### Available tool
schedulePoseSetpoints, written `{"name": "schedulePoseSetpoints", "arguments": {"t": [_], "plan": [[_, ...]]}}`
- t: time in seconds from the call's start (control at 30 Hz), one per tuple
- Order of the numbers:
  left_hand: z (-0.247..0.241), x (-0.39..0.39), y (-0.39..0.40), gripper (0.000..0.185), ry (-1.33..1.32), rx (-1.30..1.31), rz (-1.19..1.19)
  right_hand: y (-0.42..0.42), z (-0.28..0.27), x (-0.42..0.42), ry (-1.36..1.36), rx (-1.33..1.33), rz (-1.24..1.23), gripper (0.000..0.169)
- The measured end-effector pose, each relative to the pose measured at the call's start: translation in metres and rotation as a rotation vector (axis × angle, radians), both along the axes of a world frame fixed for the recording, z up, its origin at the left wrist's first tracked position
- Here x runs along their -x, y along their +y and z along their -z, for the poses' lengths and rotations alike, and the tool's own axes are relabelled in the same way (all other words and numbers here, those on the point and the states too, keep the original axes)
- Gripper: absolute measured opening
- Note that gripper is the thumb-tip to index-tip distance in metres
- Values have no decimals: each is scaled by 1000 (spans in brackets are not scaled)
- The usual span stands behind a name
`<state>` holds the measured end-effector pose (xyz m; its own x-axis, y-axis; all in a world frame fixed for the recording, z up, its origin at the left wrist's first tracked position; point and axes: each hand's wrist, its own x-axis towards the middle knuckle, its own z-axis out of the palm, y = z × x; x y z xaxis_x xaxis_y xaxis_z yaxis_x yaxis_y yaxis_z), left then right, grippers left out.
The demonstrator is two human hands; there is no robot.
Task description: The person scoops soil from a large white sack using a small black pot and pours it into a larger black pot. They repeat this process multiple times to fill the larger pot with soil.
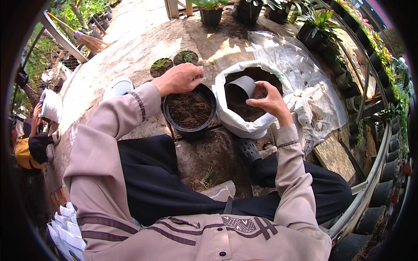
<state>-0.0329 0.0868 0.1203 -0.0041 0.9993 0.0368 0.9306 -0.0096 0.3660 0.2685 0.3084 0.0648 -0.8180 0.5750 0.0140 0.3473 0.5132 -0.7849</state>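
Observation:
A black plastic pot (191, 111) filled with dark soil stands on the concrete before me. Over its far left rim is my left hand (181, 78), fingers curled down; whether they pinch anything is hidden. To the right, a white sack (243, 129) with a rolled-down rim holds more dark soil. Inside it a small grey plastic cup or pot (243, 87) lies tilted on the soil. My right hand (270, 99) is above the sack's right side, thumb and fingers spread around some loose soil, fingertips close to the cup's rim; whether they touch it is unclear.
Two small potted plants (160, 63) stand beyond the black pot, with a white container (118, 87) to the left. Clear plastic sheeting (313, 81) and a tile-patterned slab (334, 158) lie at right. Another person (31, 146) sits at far left. A broom (93, 42) rests behind.

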Motion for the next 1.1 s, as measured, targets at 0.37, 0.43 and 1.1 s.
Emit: {"name": "schedulePoseSetpoints", "arguments": {"t": [0.37,0.43,1.1], "plan": [[5,3,-2,17,10,-106,23,-6,-6,0,-43,-38,-45,81],[6,3,-2,17,11,-108,23,-6,-7,0,-43,-52,-42,81],[3,20,-31,19,21,-91,-71,-27,-58,23,182,411,-94,63]]}}
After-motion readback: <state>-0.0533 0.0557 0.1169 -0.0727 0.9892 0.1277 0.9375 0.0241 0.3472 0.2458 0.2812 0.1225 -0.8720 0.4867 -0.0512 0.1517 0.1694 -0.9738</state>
